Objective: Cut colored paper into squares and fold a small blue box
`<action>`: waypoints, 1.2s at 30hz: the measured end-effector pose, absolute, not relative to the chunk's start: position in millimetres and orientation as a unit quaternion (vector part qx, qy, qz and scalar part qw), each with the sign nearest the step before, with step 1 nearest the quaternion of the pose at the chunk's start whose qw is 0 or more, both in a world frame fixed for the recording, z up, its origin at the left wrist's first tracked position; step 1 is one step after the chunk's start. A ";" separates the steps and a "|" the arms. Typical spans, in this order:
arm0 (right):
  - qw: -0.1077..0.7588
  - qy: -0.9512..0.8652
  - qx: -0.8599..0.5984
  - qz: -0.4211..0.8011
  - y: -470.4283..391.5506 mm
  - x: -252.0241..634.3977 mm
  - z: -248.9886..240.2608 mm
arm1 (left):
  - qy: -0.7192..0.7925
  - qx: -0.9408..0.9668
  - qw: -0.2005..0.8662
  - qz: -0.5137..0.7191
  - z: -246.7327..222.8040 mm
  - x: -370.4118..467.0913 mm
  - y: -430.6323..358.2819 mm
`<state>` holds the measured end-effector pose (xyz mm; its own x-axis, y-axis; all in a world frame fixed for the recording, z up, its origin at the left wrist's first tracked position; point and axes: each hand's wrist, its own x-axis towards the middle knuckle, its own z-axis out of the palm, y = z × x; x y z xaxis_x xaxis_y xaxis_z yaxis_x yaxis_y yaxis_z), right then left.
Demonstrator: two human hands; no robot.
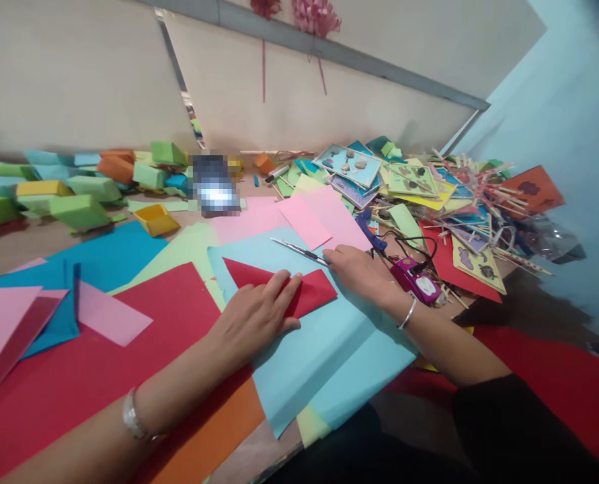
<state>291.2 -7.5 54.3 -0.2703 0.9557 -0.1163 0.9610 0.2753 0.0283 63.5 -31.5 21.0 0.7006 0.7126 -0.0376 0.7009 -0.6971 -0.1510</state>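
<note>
My left hand [259,309] lies over a folded piece of red paper [314,292], its fingers stretched out and pressing the paper down. One pointed red corner shows beyond the knuckles. Underneath is a large light blue sheet [324,363]. My right hand [357,272] is closed around the near end of a slim, pointed silver and black tool [299,251]. This tool lies low over the blue sheet, and its exact kind is hard to make out. Just past its tip is a pink paper strip [306,222].
Folded paper boxes [80,212] line the back left. A blurred-out device [213,185] stands by the wall panel. At the right are a purple glue gun [370,228], a purple corded box [415,279] and a heap of sticks and cards [460,195]. Red sheets [102,376] cover the left.
</note>
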 end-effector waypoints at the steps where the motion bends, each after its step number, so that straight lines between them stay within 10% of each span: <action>1: 0.051 0.795 0.605 -0.010 -8.3 291.6 53.2 | -0.382 -0.921 0.064 0.045 20.7 63.4 -31.8; 18: -0.200 0.787 0.575 -0.096 -24.4 352.2 46.7 | -0.406 -0.911 0.050 0.050 31.8 66.0 -8.8; 36: -0.014 0.848 0.528 -0.042 -5.0 308.6 59.5 | -0.408 -0.913 0.006 -0.009 17.5 22.3 37.9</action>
